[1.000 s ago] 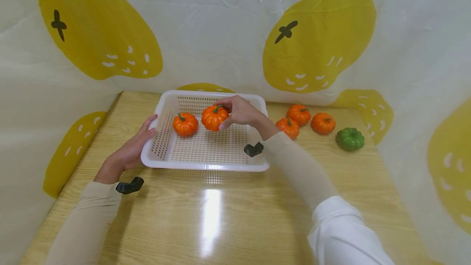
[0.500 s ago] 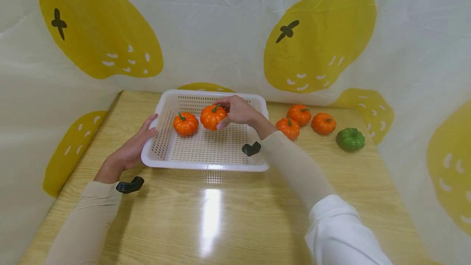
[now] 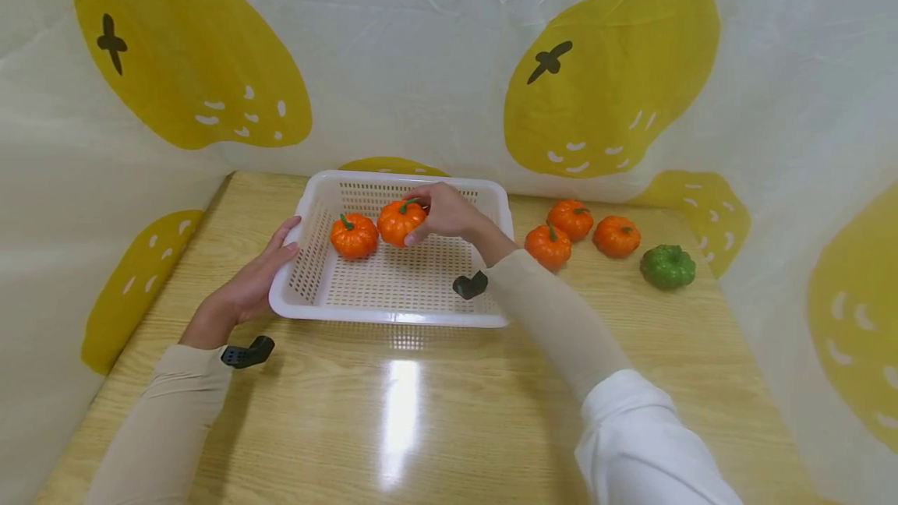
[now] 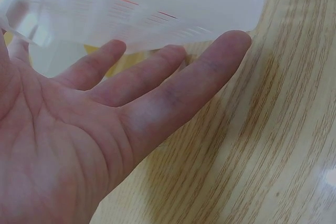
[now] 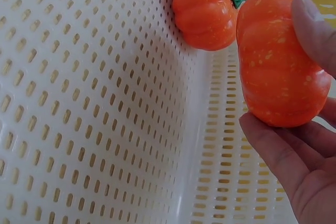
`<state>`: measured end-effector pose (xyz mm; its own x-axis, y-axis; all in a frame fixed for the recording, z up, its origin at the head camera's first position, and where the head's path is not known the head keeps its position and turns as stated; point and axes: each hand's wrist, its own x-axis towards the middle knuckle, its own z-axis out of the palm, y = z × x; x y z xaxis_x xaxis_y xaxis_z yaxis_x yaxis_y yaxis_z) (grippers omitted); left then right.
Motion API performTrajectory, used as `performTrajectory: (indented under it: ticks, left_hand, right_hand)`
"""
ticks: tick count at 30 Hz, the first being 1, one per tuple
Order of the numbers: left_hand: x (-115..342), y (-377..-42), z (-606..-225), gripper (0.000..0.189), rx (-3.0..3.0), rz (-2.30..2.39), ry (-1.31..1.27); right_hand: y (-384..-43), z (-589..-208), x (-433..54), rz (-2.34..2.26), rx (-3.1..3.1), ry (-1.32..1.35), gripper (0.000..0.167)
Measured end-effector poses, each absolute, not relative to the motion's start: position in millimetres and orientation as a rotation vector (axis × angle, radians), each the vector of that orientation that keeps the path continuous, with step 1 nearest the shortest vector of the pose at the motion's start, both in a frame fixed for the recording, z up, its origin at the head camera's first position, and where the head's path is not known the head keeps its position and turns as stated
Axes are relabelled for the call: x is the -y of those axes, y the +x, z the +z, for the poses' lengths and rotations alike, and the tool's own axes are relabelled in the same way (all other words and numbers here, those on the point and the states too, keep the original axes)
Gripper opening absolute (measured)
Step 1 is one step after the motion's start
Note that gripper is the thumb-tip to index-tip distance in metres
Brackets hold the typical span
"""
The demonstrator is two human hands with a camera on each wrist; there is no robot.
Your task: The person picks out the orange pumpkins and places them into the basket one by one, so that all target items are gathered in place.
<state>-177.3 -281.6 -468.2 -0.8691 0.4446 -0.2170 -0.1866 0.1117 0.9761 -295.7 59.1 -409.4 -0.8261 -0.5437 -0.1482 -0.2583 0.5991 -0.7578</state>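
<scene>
My right hand (image 3: 449, 213) holds an orange mini pumpkin (image 3: 401, 222) over the inside of a white plastic basket (image 3: 393, 316), thumb on one side and fingers on the other. In the right wrist view, the held pumpkin (image 5: 278, 61) appears close to another orange pumpkin (image 5: 205, 11) resting in the basket. That second pumpkin (image 3: 354, 236) sits towards the basket's left end. Whether the held one touches the basket floor, I cannot tell. My left hand (image 3: 249, 283) touches the basket's left side; in the left wrist view, its fingers (image 4: 184, 90) lie fairly straight against the outer wall.
On the wooden table (image 3: 316, 411), right of the basket, are three orange pumpkins: a front one (image 3: 549, 248), a rear one (image 3: 570, 220) and a right one (image 3: 616, 236). A green pumpkin-shaped vegetable (image 3: 667, 267) lies farther right. A patterned sheet (image 3: 407, 61) hangs behind.
My right hand has shifted slightly left with its pumpkin, bringing it up beside the one in the basket. My left hand and the basket have stayed put.
</scene>
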Motion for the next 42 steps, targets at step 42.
performTrajectory:
  ticks: [42]
  left_hand:
    - [278.7, -177.1, -466.5, 0.060, -1.970, 1.788, 0.240]
  right_hand:
    - [-293.6, -425.9, -42.9, -1.091, -2.473, -0.417, 0.083]
